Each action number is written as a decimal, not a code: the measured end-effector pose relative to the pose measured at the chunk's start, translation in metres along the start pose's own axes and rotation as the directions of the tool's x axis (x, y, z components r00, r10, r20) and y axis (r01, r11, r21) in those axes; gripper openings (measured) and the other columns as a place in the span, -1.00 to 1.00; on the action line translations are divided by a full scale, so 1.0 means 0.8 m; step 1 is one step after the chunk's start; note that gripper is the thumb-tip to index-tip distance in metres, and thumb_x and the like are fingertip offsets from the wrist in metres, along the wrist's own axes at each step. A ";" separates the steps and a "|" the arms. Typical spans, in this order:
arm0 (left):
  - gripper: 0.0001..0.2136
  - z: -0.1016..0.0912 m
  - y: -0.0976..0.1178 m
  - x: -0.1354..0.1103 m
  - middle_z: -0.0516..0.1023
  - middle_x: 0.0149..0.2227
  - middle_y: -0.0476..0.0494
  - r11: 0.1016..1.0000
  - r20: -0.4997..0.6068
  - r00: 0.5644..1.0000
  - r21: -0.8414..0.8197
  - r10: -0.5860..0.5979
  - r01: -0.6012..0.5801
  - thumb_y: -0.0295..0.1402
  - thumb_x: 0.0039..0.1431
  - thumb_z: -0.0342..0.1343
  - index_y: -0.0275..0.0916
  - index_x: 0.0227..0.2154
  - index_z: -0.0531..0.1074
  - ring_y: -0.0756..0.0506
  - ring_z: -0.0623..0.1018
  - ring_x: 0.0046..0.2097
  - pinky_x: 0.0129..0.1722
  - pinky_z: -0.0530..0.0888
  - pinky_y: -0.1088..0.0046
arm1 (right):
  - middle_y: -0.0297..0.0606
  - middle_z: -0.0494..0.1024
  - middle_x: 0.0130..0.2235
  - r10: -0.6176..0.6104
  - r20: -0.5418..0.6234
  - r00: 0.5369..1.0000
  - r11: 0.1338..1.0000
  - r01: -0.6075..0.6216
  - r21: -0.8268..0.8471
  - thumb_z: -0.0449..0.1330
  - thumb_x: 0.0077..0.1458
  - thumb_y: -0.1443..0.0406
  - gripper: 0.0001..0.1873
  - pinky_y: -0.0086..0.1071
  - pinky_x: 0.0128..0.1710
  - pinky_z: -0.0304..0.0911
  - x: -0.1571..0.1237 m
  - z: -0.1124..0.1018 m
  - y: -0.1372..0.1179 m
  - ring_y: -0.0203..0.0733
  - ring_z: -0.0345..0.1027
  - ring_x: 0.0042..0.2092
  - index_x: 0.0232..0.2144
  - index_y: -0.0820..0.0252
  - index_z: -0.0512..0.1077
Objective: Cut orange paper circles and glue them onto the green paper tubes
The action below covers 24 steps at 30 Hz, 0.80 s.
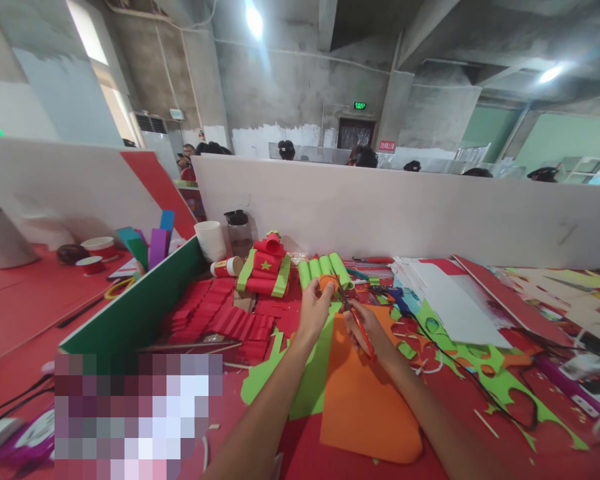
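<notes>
My left hand [313, 310] pinches a small orange paper piece [327, 283] held up over the table. My right hand [367, 328] grips red-handled scissors [354, 319], whose blades point up toward that orange piece. Below both hands lies a large orange foam sheet [365, 400] over a green sheet [307, 380]. Just beyond the hands stand green paper rolls [324, 269] and a red and green paper model with a yellow star [265, 267].
Stacked red folded strips [220, 317] lie left of my hands. A green divider board [135, 313] runs at the left, a white partition [405, 213] behind. White sheets [450, 300], green offcuts [485, 373] and black cables [480, 387] cover the right. People sit beyond the partition.
</notes>
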<state>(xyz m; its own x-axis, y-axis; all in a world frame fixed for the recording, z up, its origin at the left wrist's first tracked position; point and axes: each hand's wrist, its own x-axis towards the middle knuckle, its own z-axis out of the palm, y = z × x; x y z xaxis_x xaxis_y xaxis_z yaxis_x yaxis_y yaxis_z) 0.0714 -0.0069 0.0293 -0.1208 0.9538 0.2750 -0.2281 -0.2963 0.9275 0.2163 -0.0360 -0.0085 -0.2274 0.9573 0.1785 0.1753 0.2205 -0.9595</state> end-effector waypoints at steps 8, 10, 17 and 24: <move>-0.79 -0.003 0.002 0.003 0.44 -0.48 0.00 1.000 0.017 1.000 -0.008 0.004 -0.004 -0.22 0.08 0.20 -0.28 -0.40 0.42 0.01 0.44 -0.47 -0.51 0.31 0.55 | -0.52 0.27 -0.57 0.005 0.003 1.000 1.000 -0.005 -0.005 0.20 0.15 -0.09 -0.52 -0.54 -0.76 0.14 0.002 -0.001 0.002 -0.39 0.12 -0.69 -0.09 0.11 0.36; -0.80 -0.003 0.003 0.003 0.45 -0.48 0.00 1.000 0.024 1.000 -0.014 0.003 -0.003 -0.23 0.07 0.21 -0.28 -0.39 0.42 0.02 0.44 -0.47 -0.50 0.31 0.55 | -0.52 0.26 -0.57 0.002 -0.001 1.000 1.000 -0.002 -0.026 0.19 0.15 -0.10 -0.52 -0.54 -0.76 0.13 0.002 -0.003 0.002 -0.39 0.11 -0.69 -0.09 0.11 0.36; -0.79 -0.005 0.009 0.003 0.51 -0.42 -0.04 0.999 0.072 0.997 -0.010 -0.035 0.036 -0.26 0.03 0.19 -0.31 -0.35 0.47 0.01 0.46 -0.45 -0.48 0.31 0.54 | -0.51 0.25 -0.56 -0.011 0.009 1.000 0.999 0.011 -0.044 0.16 0.16 -0.12 -0.51 -0.54 -0.74 0.15 0.003 -0.007 0.002 -0.39 0.13 -0.68 -0.10 0.11 0.36; -0.78 -0.006 0.009 0.002 0.52 -0.41 -0.05 0.999 0.066 0.997 -0.017 -0.039 0.040 -0.26 0.03 0.20 -0.31 -0.34 0.49 0.01 0.46 -0.44 -0.47 0.31 0.54 | -0.55 0.21 -0.60 0.019 0.015 1.000 0.999 -0.018 -0.051 0.22 0.11 -0.10 -0.50 -0.52 -0.76 0.15 0.003 -0.009 -0.002 -0.39 0.09 -0.71 -0.11 0.12 0.38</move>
<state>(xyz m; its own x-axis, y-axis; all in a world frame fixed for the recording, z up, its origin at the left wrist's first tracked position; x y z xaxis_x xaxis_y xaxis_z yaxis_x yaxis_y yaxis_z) 0.0651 -0.0077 0.0355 -0.0479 0.9658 0.2550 -0.2488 -0.2588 0.9334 0.2221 -0.0330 -0.0050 -0.2381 0.9585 0.1569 0.2284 0.2122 -0.9501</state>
